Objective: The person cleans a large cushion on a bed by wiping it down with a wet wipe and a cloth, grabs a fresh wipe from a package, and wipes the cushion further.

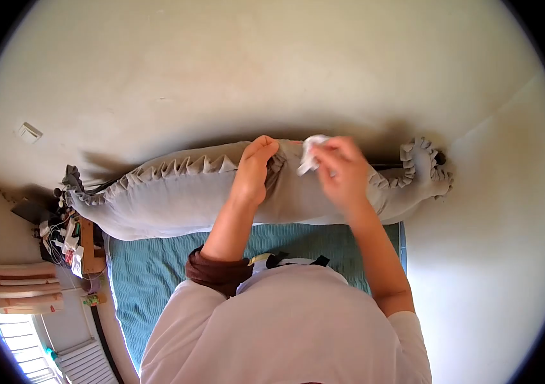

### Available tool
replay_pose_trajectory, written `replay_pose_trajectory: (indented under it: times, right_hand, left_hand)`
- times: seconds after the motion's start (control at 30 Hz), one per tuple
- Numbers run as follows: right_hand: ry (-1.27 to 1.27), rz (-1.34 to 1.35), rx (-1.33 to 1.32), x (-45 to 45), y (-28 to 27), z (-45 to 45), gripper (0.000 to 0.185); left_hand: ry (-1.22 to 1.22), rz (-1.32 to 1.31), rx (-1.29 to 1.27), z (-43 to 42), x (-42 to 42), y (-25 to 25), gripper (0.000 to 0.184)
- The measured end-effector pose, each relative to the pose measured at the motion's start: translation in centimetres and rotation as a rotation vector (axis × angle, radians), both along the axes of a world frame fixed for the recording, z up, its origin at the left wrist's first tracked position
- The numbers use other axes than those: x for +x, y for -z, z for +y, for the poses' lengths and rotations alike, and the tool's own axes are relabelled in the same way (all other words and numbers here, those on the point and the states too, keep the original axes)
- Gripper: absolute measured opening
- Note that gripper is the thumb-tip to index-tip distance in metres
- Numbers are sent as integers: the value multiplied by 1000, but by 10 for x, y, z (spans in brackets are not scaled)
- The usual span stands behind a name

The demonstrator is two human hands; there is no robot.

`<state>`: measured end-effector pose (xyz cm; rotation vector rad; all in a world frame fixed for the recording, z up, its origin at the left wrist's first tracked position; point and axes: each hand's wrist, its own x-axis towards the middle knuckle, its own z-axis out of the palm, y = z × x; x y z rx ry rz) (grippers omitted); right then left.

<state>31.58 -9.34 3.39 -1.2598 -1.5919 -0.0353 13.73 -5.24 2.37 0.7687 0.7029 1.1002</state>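
Observation:
A padded headboard under a grey fabric cover [170, 192] with a ruffled edge runs along the wall. My left hand [253, 171] is closed on the cover near its top middle, and the fabric bunches into folds beside the fingers. To the right, my right hand [344, 176] pinches a crumpled white cloth or tissue [309, 159] just above the cover's top edge. Motion blurs this hand a little. Whether the white piece touches the cover I cannot tell. A small strip of orange-red shows at the top edge between my hands.
A bed with a teal ribbed sheet [151, 262] lies below the headboard. At the left, a wooden bedside unit [90, 246] carries cables and clutter. The wall [272, 70] behind has a light switch [28, 132]. A radiator [87, 361] stands at lower left by the window.

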Motion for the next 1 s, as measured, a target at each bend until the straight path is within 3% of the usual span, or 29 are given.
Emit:
replay_pose_trajectory:
  times: [0.07, 0.1, 0.2, 0.27, 0.3, 0.37, 0.43, 0.57, 0.63, 0.67, 0.7, 0.73, 0.77, 0.83, 0.87, 0.93, 1.0]
  right_hand:
    - [-75, -291, -77, -5, 11, 0, 18]
    - [35, -364, -81, 4, 15, 6, 15]
    - [187, -221, -165, 24, 8, 5, 14]
    - [126, -121, -105, 21, 4, -2, 17]
    - [67, -25, -33, 17, 3, -5, 20]
    - [8, 74, 43, 19, 4, -3, 23]
    - [54, 243, 71, 30, 11, 0, 22]
    - [57, 413, 65, 44, 15, -8, 22]
    - [78, 459, 59, 42, 13, -17, 24]
    - [94, 506, 51, 39, 13, -21, 26]
    - [98, 509, 54, 35, 14, -26, 26]
    - [93, 347, 91, 30, 14, -30, 26]
    - [89, 183, 127, 24, 13, -30, 27]
    - [-21, 3, 125, -2, 13, -23, 28]
    - [-21, 4, 125, -9, 14, -17, 28]
    - [69, -128, -17, -16, 18, 1, 25]
    - [119, -113, -103, -5, 17, 18, 25]
  left_hand:
    - [20, 29, 41, 3, -5, 11, 14]
    - [25, 43, 55, 2, -8, 13, 15]
    - [18, 74, 88, 5, -1, 15, 14]
    - [12, 94, 106, 2, 8, 11, 14]
    - [-40, 385, 278, 0, 13, 6, 12]
    - [-93, 678, 454, -2, 21, -9, 14]
    - [-305, 1263, 1049, -6, 26, -24, 20]
    - [-263, 1173, 1362, -2, 28, -22, 19]
    - [-17, 1086, 1149, -2, 29, -12, 9]
    - [-13, 1087, 1151, -4, 30, -13, 9]
    - [59, 1029, 838, -7, 30, -17, 7]
    - [125, 957, 529, -8, 31, -19, 6]
    - [129, 956, 534, -5, 32, -13, 6]
    - [157, 438, 356, 7, 31, 8, 7]
    - [157, 439, 356, 10, 31, 8, 7]
    - [165, 241, 116, 13, 29, 6, 7]
    - [140, 272, 141, 14, 29, 11, 6]
